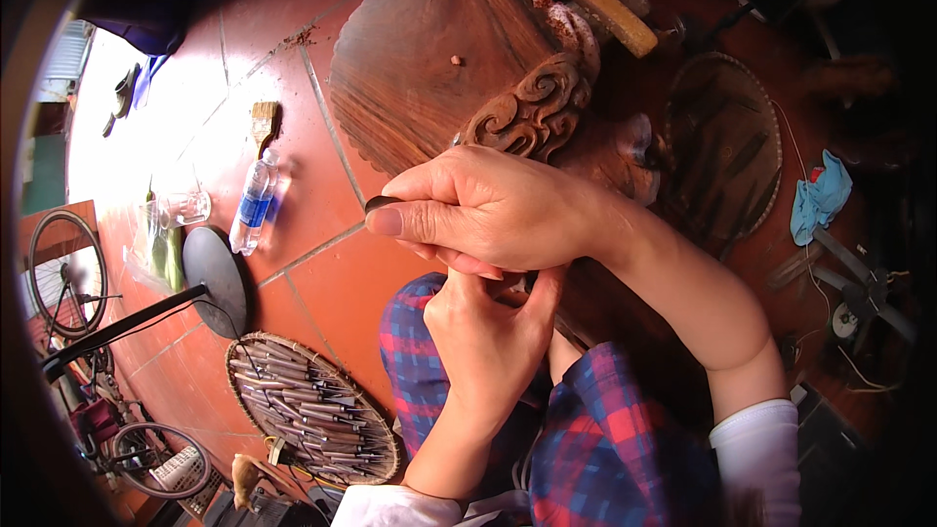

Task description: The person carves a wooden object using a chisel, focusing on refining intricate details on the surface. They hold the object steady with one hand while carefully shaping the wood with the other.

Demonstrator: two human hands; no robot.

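My right hand [488,205] is closed, its thumb and curled fingers pinching a small dark object with a rounded end [382,203]; the rest of it is hidden in the grip. Just below, touching it, my left hand [493,332] is closed too, thumb up, with what it holds covered by the right hand. Both are over my plaid-covered knees [625,420]. Beyond them lies a brown wooden piece [420,59] with a scalloped edge and carved scrolls [532,107] along its right side. A small chip rests on its smooth face.
To the left, a woven tray [237,356] holds several chisels [312,410], near a round grey stand base [215,278]. A water bottle [256,200] and a paintbrush [264,122] lie on red tiles. At right are a round basket [776,141] and blue cloth [820,195].
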